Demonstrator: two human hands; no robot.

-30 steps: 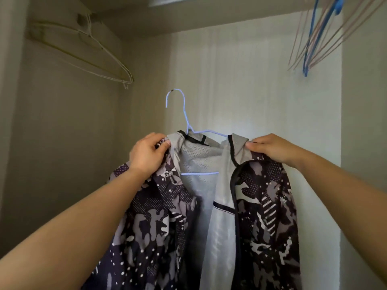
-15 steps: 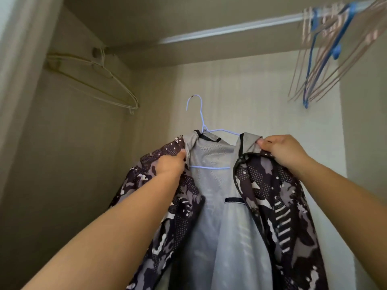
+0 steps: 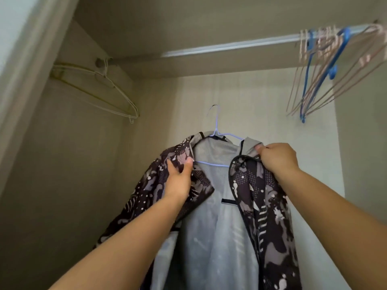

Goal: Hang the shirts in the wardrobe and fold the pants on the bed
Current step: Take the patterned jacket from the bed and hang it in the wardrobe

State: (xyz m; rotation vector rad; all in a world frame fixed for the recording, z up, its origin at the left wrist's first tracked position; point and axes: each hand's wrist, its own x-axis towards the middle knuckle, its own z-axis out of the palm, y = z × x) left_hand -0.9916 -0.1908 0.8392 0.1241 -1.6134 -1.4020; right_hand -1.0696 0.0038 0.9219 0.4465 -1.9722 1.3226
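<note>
So the camo shirt (image 3: 261,206) was up in front of the open wardrobe (image 3: 272,97), already draped on a pale blue wire hanger (image 3: 217,130). Its front hung open, so you could see the grey mesh lining. It sat pretty much dead centre and ran down to 6 o'clock, out of shot.

The left hand (image 3: 180,181) gripped the shirt's left shoulder at about 8 o'clock from the collar. The thumb lay on the print and the other fingers were mostly lost in the cloth. The right hand (image 3: 278,158) was curled tight, pinching the collar edge at about 4 o'clock from the hook.

The hook itself poked up at 12 o'clock from the collar, catching nothing, well below the rail (image 3: 230,46). That rail crossed the top from roughly 10 to 2 o'clock. A couple of white wire hangers (image 3: 109,97) hung off its far left end at 10 o'clock, tilted toward the side wall. A bunch of pink and blue hangers (image 3: 320,70) dangled at 2 o'clock, too blurry to count.
</note>
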